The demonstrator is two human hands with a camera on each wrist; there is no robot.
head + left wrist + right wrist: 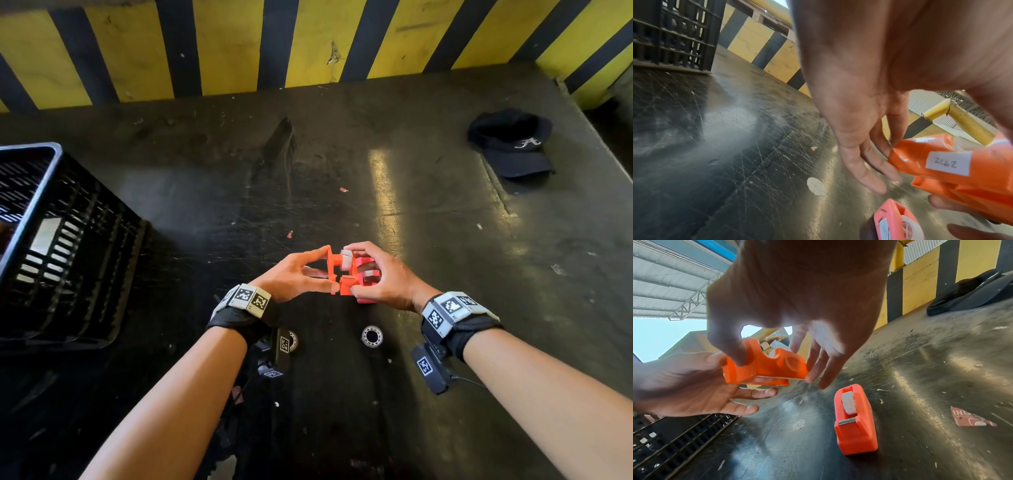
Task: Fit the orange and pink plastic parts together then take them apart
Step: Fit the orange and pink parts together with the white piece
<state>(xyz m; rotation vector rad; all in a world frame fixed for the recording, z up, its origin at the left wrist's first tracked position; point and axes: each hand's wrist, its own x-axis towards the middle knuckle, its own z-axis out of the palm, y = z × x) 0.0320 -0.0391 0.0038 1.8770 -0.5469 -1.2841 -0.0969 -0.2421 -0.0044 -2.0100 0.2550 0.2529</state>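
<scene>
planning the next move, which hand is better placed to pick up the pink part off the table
Right, probably. The pink part lies on the table just below the right hand, whose fingers hang over it. The left hand grips the orange part from the far side.

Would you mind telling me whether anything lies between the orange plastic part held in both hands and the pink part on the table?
Nothing visible does: only bare scratched table separates the orange plastic part from the pink plastic part.
</scene>
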